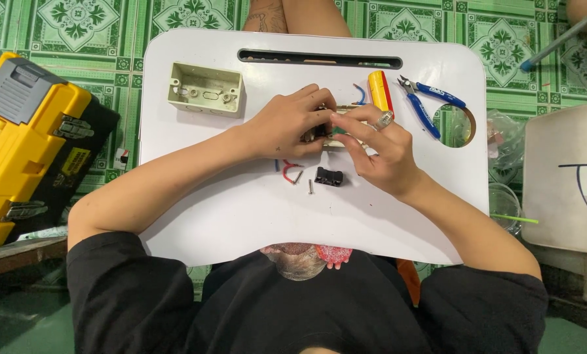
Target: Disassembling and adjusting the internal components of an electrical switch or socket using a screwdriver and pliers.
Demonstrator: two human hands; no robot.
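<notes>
Both hands meet over the middle of a white lap table (241,216). My left hand (287,124) and my right hand (378,147), which wears a ring, together hold a small cream and green electrical part (335,133); most of it is hidden by the fingers. Just below the hands lie a small black plastic piece (328,176), two loose screws (310,186) and short red and blue wire bits (287,167). A blue wire (360,94) curls behind the hands.
A cream wall box (206,88) sits at the table's back left. A yellow and red screwdriver handle (379,90) and blue-handled cutters (430,99) lie at the back right. A yellow toolbox (25,144) stands on the green tiled floor to the left.
</notes>
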